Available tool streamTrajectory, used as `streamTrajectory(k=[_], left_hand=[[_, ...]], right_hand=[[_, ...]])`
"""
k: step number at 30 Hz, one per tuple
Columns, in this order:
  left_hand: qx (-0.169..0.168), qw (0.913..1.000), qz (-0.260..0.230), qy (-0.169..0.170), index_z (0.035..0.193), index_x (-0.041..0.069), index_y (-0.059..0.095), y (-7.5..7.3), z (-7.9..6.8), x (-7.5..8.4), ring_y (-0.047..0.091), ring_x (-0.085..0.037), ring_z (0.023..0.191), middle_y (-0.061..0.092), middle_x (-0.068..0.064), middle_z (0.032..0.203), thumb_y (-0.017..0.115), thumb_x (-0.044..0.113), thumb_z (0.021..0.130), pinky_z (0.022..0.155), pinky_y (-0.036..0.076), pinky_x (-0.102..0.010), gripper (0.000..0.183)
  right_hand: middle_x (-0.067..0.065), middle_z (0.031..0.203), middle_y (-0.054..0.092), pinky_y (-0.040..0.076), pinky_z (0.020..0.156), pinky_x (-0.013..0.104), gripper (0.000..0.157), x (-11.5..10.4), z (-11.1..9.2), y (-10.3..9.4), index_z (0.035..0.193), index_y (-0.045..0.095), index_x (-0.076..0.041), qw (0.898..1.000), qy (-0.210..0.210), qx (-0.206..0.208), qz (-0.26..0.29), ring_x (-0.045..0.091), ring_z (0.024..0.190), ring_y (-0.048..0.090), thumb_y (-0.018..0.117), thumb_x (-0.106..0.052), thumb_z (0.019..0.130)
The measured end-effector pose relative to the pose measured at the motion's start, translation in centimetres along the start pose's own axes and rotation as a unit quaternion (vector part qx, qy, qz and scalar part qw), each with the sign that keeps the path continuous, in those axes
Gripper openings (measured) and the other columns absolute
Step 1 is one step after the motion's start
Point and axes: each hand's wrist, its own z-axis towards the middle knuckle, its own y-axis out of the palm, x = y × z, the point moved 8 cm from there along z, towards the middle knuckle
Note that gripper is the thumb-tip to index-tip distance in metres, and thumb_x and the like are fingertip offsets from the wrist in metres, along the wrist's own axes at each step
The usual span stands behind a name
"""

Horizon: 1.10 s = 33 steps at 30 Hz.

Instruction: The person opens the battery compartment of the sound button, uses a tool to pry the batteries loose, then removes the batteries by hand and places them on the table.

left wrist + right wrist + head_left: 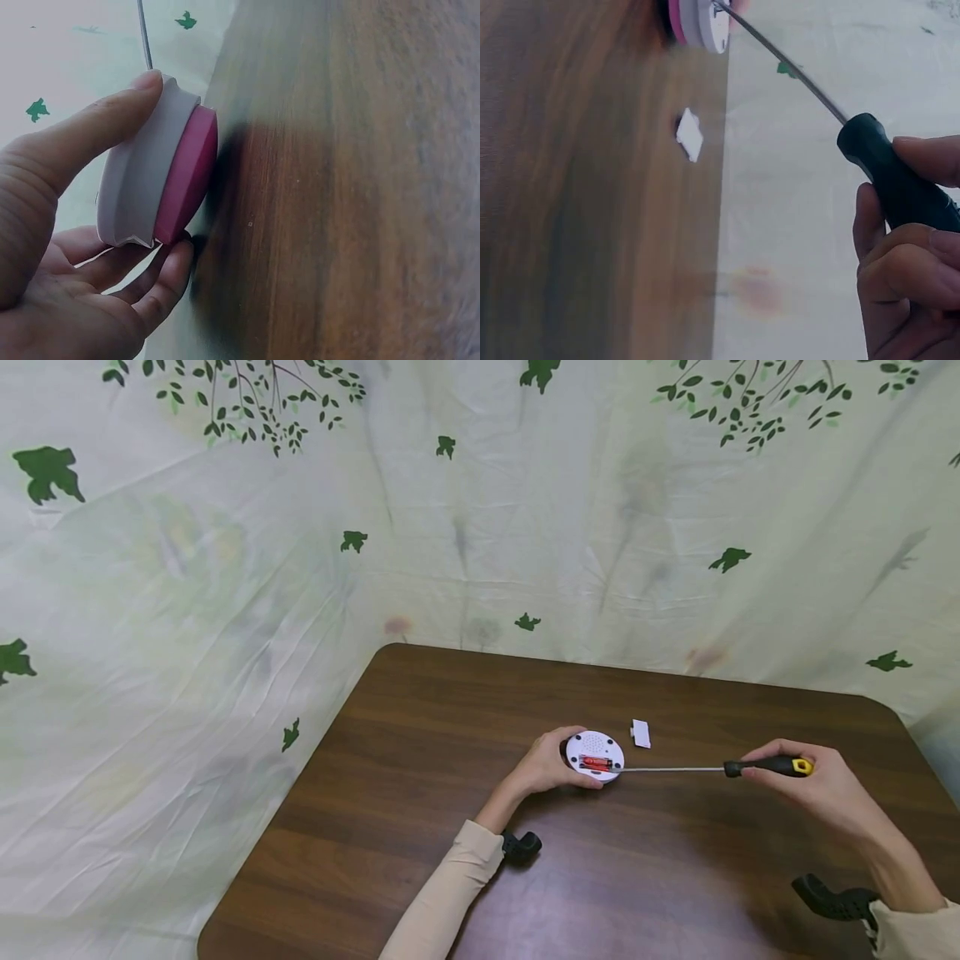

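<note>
Our left grip (550, 766) is clamped round the rim of the white device (597, 743), pink side towards the worktop (435, 735), probably to steady it while leaving its open back in reach. There the red battery (596, 763) lies exposed, just right of that grip. Our right grip (828, 787) is curled about the screwdriver (761, 767), so its long shaft points leftward; we cannot tell if the tip touches the battery. The cover (641, 733) lies between both grips, nearer the left, likely to stay clear of the screwdriver.
</note>
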Motion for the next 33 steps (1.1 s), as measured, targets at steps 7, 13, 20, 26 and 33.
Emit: streamTrajectory(k=[7, 13, 20, 26, 33], left_hand=[[0.005, 0.9993, 0.03, 0.02, 0.143, 0.01, 0.061, 0.1, 0.2, 0.4, 0.062, -0.015, 0.119, 0.07, -0.005, 0.133, 0.101, 0.033, 0.063, 0.103, 0.048, -0.027, 0.092], [0.024, 0.9983, 0.045, 0.027, 0.14, 0.008, 0.065, -0.1, 0.4, 0.3, 0.064, -0.015, 0.113, 0.073, -0.004, 0.126, 0.102, 0.034, 0.059, 0.098, 0.047, -0.025, 0.093], [0.024, 0.9994, 0.024, 0.009, 0.14, 0.011, 0.066, -0.2, 0.5, -0.2, 0.064, -0.018, 0.121, 0.071, -0.007, 0.133, 0.103, 0.033, 0.058, 0.103, 0.049, -0.029, 0.093], [0.025, 0.9996, 0.011, -0.01, 0.14, 0.012, 0.066, -0.3, 0.4, -0.6, 0.064, -0.02, 0.126, 0.07, -0.007, 0.137, 0.102, 0.033, 0.059, 0.107, 0.049, -0.03, 0.091], [0.027, 0.9995, 0.015, -0.008, 0.14, 0.011, 0.066, -0.2, 0.2, -0.5, 0.064, -0.019, 0.125, 0.07, -0.007, 0.136, 0.102, 0.033, 0.059, 0.107, 0.048, -0.029, 0.091]], right_hand=[[0.0, 0.09, 0.063, 0.039, 0.054, 0.031, 0.026, -3.2, 0.6, -0.4, 0.114, 0.073, -0.011, 0.998, -0.031, -0.016, -0.06, 0.012, 0.062, 0.044, 0.074, -0.031, 0.098], [0.006, 0.091, 0.067, 0.039, 0.049, 0.03, 0.013, -5.8, 1.9, -0.5, 0.105, 0.073, -0.013, 0.992, -0.089, -0.032, -0.078, 0.012, 0.056, 0.041, 0.077, -0.022, 0.095], [-0.003, 0.085, 0.064, 0.035, 0.049, 0.032, 0.012, -3.5, 3.2, -0.4, 0.105, 0.074, -0.009, 0.995, -0.092, -0.048, -0.011, 0.015, 0.055, 0.036, 0.076, -0.016, 0.095], [-0.007, 0.066, 0.045, 0.038, 0.049, 0.037, 0.011, 0.7, 2.9, 0.4, 0.108, 0.072, -0.005, 0.993, -0.069, -0.053, 0.073, 0.027, 0.056, 0.039, 0.069, -0.009, 0.099], [-0.001, 0.065, 0.026, 0.025, 0.052, 0.042, 0.014, 4.1, 2.0, 2.3, 0.108, 0.075, -0.007, 0.978, -0.021, -0.079, 0.192, 0.031, 0.056, 0.023, 0.062, -0.006, 0.102]])
